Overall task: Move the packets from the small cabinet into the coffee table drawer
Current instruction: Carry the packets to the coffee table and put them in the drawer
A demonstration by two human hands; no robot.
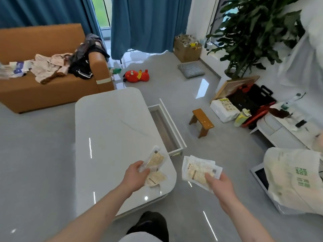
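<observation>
My left hand (135, 177) grips a few clear packets (155, 159) with pale yellow contents, held over the near right corner of the white coffee table (111, 130). My right hand (220, 185) holds a fanned stack of similar packets (197, 169) above the floor, just right of the table. The coffee table drawer (166, 126) is pulled out on the table's right side, and its inside looks bare. The drawer lies beyond both hands.
A small wooden stool (201, 122) stands on the floor right of the drawer. A white bag with green print (293, 179) sits on a low white unit at right. An orange sofa (52, 88) with clothes stands at back left. A red plush toy (137, 76) lies on the floor.
</observation>
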